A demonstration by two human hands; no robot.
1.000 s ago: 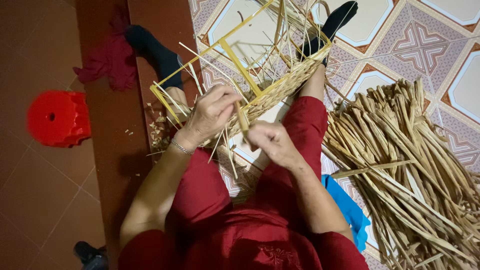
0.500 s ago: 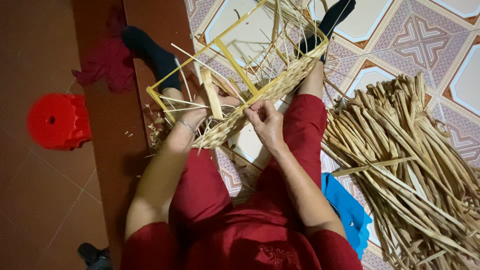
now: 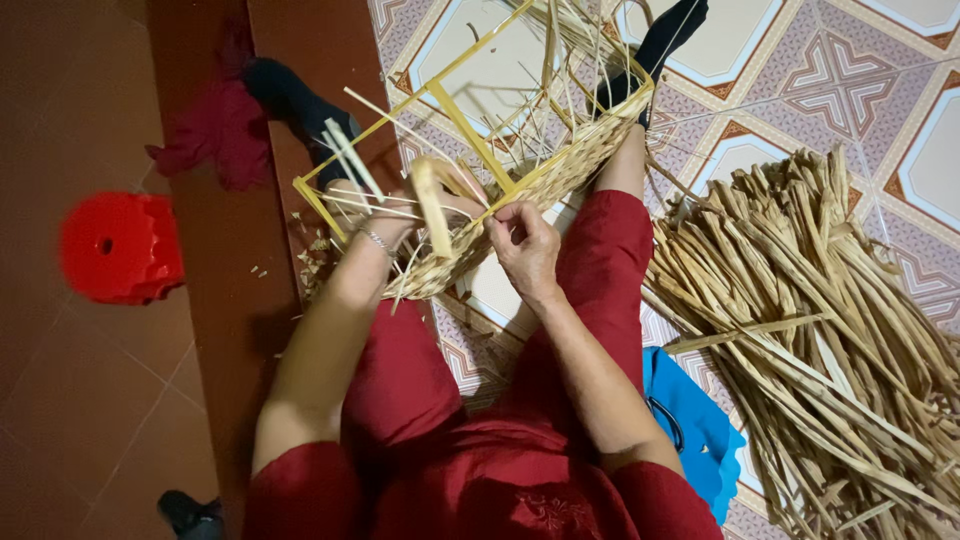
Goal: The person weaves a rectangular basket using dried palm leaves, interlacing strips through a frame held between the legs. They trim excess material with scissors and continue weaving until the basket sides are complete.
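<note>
A half-woven straw basket (image 3: 560, 165) on a yellow wire frame (image 3: 455, 115) rests tilted across my red-trousered legs. My left hand (image 3: 395, 215) reaches into the woven wall near its left end and grips a flat straw strand (image 3: 432, 205) that sticks up; a thin bracelet shows at the wrist. My right hand (image 3: 525, 245) is just to the right, fingers pinched on the basket's woven edge. Loose strand ends (image 3: 350, 160) fan out to the left of the frame.
A large heap of dried straw strips (image 3: 830, 330) lies on the patterned tiles at my right. A blue object (image 3: 695, 430) lies by my right thigh. A red plastic stool (image 3: 120, 248) and a dark red cloth (image 3: 215, 125) are on the brown floor at left.
Both hands have shifted up along the woven wall, and the left hand has gone from outside the weave to inside it. The basket has tilted slightly.
</note>
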